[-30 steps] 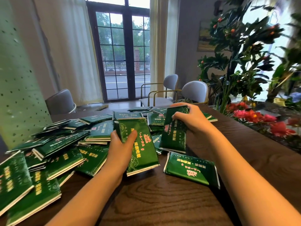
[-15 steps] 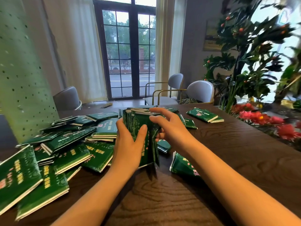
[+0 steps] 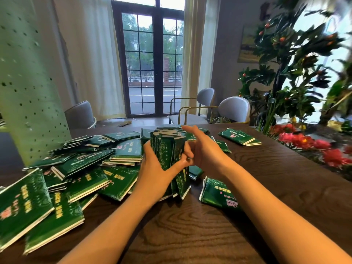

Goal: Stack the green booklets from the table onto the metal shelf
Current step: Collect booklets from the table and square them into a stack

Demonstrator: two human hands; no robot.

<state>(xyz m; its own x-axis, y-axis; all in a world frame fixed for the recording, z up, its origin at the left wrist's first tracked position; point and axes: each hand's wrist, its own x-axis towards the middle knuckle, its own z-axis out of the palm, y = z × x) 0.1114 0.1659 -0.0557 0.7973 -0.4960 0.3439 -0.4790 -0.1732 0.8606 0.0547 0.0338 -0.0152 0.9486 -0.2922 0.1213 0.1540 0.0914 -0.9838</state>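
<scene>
Bundle of green booklets (image 3: 167, 159) stands on end in the middle of the bench (image 3: 190, 225), with the left hand (image 3: 154, 168) wrapped round it. The right hand (image 3: 205, 153) is against its other side, one digit stretched over the top; can't tell if it's actually gripping. Loose booklets (image 3: 82, 168) are heaped from 8 to 11 o'clock. Bare wood at 6, and red flowers (image 3: 304, 141) line the 3 o'clock edge.

L hand (image 3: 154, 168) & R hand (image 3: 205, 151) bare; forearms (image 3: 266, 210) bare too (up to frame edge).
</scene>
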